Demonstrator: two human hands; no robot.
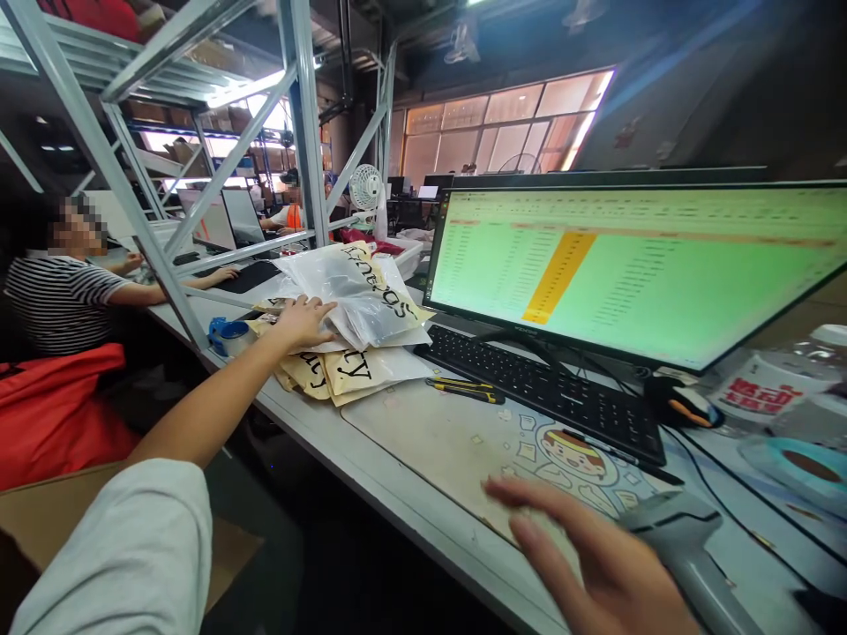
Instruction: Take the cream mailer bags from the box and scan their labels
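My left hand [305, 323] reaches to a pile of flat plastic packaging bags at the table's left edge. Its fingers and thumb close on the near left edge of the upper clear bag [371, 300], which has black lettering. Below lie more yellowish bags [357, 375] with black print. At the bottom right, my right hand [595, 564] is held over the table with its fingers apart and nothing in them. Just beside it a grey handheld scanner [688, 538] lies on the table, partly covered by the hand.
A yellow-black utility knife [467, 389] lies on a cartoon desk mat [423, 441], before a black keyboard [543, 379] and a monitor [622, 265]. Bottles [774, 388] and a tape roll [804, 467] stand right. A metal rack post [165, 291] and a seated person [63, 295] are left.
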